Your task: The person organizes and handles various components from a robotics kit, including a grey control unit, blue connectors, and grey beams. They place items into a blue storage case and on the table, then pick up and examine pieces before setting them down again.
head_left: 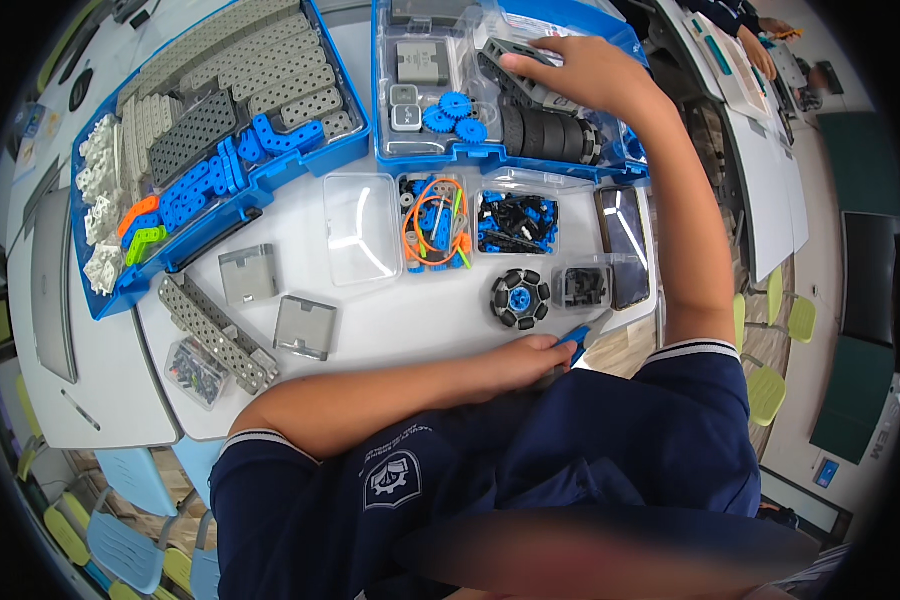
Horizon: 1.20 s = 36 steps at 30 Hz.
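My right hand [602,76] reaches into the blue bin at the back, its thumb and fingers on a dark grey part with holes [518,82]. Beside that part lie several black tires [550,134], blue gears [456,105] and a grey box-shaped module [422,62]. Close to my body, my left hand [526,362] is closed around a blue and dark piece [576,338], mostly hidden by the fingers; its kind is unclear. Just beyond that hand, an omni wheel [520,299] with black rollers and a blue hub lies on the white table [420,325].
At the left stands a blue bin [320,152] of grey perforated beams and blue connectors. Small clear boxes hold orange bands [436,222], black and blue pins [518,222] and black parts [582,288]. A phone [624,245], grey beams [215,328] and two grey modules [306,327] lie around.
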Each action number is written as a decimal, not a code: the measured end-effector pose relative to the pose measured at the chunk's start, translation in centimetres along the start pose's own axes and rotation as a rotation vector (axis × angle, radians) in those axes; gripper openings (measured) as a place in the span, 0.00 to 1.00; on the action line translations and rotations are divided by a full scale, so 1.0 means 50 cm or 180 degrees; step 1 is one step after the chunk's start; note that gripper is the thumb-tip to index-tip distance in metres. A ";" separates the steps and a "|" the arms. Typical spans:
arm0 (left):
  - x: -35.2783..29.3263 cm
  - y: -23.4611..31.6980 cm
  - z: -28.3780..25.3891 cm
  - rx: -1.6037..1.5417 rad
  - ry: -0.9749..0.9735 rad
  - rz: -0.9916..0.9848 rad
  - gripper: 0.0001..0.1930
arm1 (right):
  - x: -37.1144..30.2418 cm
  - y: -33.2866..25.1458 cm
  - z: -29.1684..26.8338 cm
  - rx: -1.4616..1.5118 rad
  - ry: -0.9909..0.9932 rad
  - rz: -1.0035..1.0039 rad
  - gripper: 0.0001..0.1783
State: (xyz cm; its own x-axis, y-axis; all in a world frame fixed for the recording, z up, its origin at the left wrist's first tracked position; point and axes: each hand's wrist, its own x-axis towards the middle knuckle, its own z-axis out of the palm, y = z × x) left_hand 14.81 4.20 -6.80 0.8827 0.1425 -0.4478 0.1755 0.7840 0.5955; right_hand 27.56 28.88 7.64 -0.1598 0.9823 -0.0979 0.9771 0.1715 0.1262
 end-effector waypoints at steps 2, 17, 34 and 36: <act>0.006 -0.005 -0.005 0.0037 -0.0048 -0.0028 0.21 | -0.062 -0.012 -0.018 -0.0123 0.0735 -0.0272 0.40; -0.019 0.018 0.020 -0.1615 0.0009 0.0256 0.14 | -0.486 -0.049 0.007 0.1272 -0.1137 -0.2437 0.23; -0.018 0.016 0.021 -0.0921 -0.0231 0.0237 0.19 | -0.507 -0.045 -0.036 0.1454 -0.1049 -0.1563 0.18; -0.023 0.015 0.015 -0.1043 -0.0518 0.0176 0.20 | -0.478 -0.012 -0.080 0.1766 -0.0665 -0.1384 0.19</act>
State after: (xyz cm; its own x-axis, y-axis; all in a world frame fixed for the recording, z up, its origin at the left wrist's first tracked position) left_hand 14.25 4.15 -5.34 0.9494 0.1128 -0.2932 -0.0001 0.9334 0.3588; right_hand 30.24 5.59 13.87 -0.5731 0.7899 -0.2184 0.7679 0.4246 -0.4796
